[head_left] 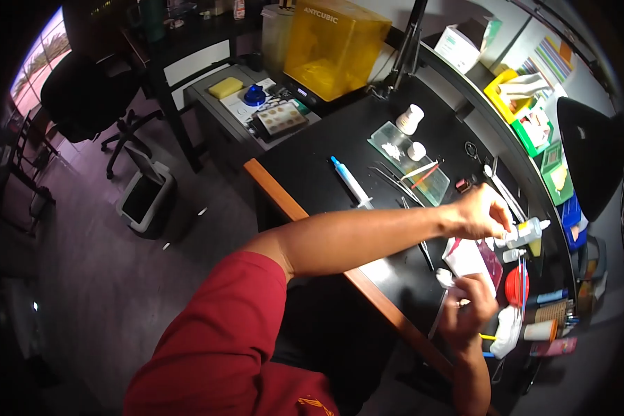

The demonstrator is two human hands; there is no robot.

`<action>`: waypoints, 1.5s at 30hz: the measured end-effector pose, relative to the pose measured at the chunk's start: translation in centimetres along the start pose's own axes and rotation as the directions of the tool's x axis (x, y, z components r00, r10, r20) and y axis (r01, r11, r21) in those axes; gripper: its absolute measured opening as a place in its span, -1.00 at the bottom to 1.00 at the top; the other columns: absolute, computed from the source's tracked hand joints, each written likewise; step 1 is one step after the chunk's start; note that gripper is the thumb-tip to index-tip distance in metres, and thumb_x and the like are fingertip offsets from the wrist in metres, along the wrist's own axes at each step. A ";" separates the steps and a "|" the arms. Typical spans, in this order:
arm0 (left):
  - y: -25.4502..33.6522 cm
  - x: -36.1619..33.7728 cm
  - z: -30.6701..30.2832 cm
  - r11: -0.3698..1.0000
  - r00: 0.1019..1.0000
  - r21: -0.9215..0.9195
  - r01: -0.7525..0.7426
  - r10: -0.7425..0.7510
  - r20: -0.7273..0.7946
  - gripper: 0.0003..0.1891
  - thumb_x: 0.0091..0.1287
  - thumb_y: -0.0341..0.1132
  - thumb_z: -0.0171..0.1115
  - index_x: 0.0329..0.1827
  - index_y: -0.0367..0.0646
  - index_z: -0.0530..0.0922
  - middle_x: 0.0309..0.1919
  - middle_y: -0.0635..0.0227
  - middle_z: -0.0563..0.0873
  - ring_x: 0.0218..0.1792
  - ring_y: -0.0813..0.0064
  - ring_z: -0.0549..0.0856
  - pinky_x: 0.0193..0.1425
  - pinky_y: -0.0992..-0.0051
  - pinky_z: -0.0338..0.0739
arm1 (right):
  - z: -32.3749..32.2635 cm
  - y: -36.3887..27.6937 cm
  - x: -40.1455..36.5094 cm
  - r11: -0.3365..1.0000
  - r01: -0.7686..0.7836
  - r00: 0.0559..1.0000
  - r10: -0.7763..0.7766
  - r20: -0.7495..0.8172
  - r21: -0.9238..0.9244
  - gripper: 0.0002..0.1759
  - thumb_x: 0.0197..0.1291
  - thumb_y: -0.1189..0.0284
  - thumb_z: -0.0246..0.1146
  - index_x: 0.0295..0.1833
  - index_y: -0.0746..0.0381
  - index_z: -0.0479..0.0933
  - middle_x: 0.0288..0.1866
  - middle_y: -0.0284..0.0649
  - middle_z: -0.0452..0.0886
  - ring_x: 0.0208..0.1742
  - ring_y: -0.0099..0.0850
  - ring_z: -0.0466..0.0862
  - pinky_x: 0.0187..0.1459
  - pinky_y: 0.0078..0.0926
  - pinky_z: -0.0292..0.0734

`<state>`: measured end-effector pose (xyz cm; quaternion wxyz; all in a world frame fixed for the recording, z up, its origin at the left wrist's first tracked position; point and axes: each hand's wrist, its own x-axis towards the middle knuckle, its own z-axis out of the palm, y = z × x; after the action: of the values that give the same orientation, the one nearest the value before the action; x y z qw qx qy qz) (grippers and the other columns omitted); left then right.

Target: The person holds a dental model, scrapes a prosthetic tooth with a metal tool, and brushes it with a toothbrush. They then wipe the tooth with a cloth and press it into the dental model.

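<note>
My left hand reaches across the black table, fingertips pinched beside a clear bottle; what they hold is too small to make out. Nearer the table's edge, my right hand is curled and slightly blurred, its fingers closed on something hidden. A white wad lies by its fingertips, next to a white sheet. Beyond my left forearm are a blue-tipped syringe and a glass plate bearing tweezers, a small white jar and a red stick.
A white bottle stands at the glass plate's far end. Behind my hands are a red roll, a small bottle and a crumpled white bag. Colored bins line the right side. The table has a wooden edge.
</note>
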<state>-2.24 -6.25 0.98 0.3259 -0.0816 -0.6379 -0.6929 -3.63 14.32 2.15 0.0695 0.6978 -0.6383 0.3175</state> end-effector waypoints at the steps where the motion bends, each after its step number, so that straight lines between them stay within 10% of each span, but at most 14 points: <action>1: 0.2 -0.3 0.2 1.000 1.000 0.005 -0.007 0.007 0.008 -0.82 0.15 -0.47 0.44 -0.18 -0.27 0.81 -0.28 0.24 0.88 -0.23 0.54 0.84 -0.03 0.47 0.72 | -0.8 1.6 -0.6 1.000 0.000 0.992 0.000 -0.126 -0.005 -0.91 0.14 0.57 0.22 -0.23 0.34 0.52 -0.31 -0.08 0.52 -0.33 -0.29 0.56 -0.28 -0.36 0.48; 4: 1.3 -1.2 0.6 0.995 0.998 0.086 -0.047 0.043 0.047 -0.81 0.14 -0.44 0.49 -0.18 -0.28 0.81 -0.28 0.23 0.88 -0.23 0.52 0.85 0.00 0.47 0.73 | -2.9 5.9 -1.9 0.994 -0.090 0.914 0.107 -0.391 0.060 -0.83 0.27 0.44 0.17 -0.18 0.35 0.45 -0.21 -0.11 0.50 -0.29 -0.44 0.47 -0.22 -0.43 0.42; 6: 1.1 -1.7 1.4 0.992 0.998 0.125 -0.005 -0.002 0.055 -0.82 0.14 -0.42 0.50 -0.20 -0.25 0.82 -0.29 0.22 0.88 -0.24 0.50 0.85 0.00 0.46 0.72 | -3.6 7.6 -2.8 0.910 -0.246 0.843 0.371 -0.391 0.334 -0.77 0.45 0.36 0.08 -0.11 0.33 0.47 -0.12 -0.17 0.58 -0.29 -0.54 0.50 -0.24 -0.57 0.42; 12: 0.0 -3.4 3.3 0.980 0.996 0.198 0.028 -0.045 0.080 -0.85 0.16 -0.44 0.50 -0.21 -0.25 0.83 -0.28 0.21 0.88 -0.23 0.46 0.85 -0.05 0.41 0.72 | -2.1 8.5 -4.1 0.808 -0.283 0.804 0.494 -0.331 0.518 -0.82 0.48 0.46 0.16 0.01 0.36 0.54 -0.07 -0.19 0.63 -0.19 -0.53 0.62 -0.22 -0.58 0.57; 26: -0.4 -4.2 5.4 0.934 0.980 0.305 -0.185 0.197 -0.010 -0.80 0.29 -0.42 0.47 -0.06 -0.27 0.76 -0.32 0.28 0.83 -0.27 0.59 0.81 -0.16 0.50 0.72 | -0.9 5.7 -3.4 0.630 -0.246 0.763 0.594 -0.254 0.736 -0.73 0.43 0.64 0.29 0.19 0.40 0.53 -0.02 -0.12 0.71 -0.08 -0.50 0.72 -0.14 -0.61 0.70; 28: 0.0 -4.5 5.4 0.955 1.000 0.297 0.013 -0.011 -0.007 -0.79 0.31 -0.47 0.45 -0.03 -0.31 0.75 -0.26 0.30 0.83 -0.22 0.59 0.79 -0.14 0.53 0.71 | -1.1 6.7 -4.0 0.851 -0.202 0.858 0.392 -0.332 0.484 -0.76 0.41 0.65 0.31 0.15 0.42 0.60 -0.06 -0.14 0.71 -0.10 -0.50 0.74 -0.21 -0.60 0.74; 32: 0.3 -5.1 5.6 0.944 0.999 0.328 0.028 -0.034 0.012 -0.82 0.28 -0.61 0.43 -0.07 -0.38 0.72 -0.18 0.20 0.81 -0.12 0.53 0.78 0.02 0.53 0.67 | -0.9 5.7 -3.9 0.534 -0.227 0.779 0.601 -0.176 0.815 -0.81 0.40 0.63 0.34 0.09 0.40 0.66 -0.01 -0.16 0.69 -0.17 -0.53 0.74 -0.42 -0.61 0.81; 38: -0.8 -5.2 5.5 0.894 0.988 0.421 -0.155 0.150 0.046 -0.86 0.17 -0.59 0.44 -0.20 -0.30 0.74 -0.31 0.19 0.82 -0.29 0.43 0.83 -0.17 0.51 0.68 | -1.2 6.2 -4.0 0.713 -0.194 0.837 0.478 -0.266 0.674 -0.83 0.34 0.61 0.40 0.01 0.39 0.67 -0.11 -0.16 0.70 -0.20 -0.55 0.76 -0.44 -0.67 0.72; 45: 0.0 -5.6 6.2 0.975 0.999 0.219 0.023 -0.029 0.027 -0.90 0.28 -0.63 0.41 -0.17 -0.36 0.72 -0.25 0.24 0.80 -0.19 0.56 0.77 -0.09 0.54 0.64 | -2.2 6.4 -4.0 0.858 -0.167 0.873 0.358 -0.331 0.485 -0.86 0.26 0.59 0.46 -0.09 0.35 0.70 -0.29 -0.18 0.70 -0.37 -0.52 0.71 -0.39 -0.59 0.57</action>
<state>0.22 1.53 -0.93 0.3141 -0.0473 -0.7162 -0.6214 -10.37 17.70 -0.24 -0.0034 0.5167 -0.6113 0.5995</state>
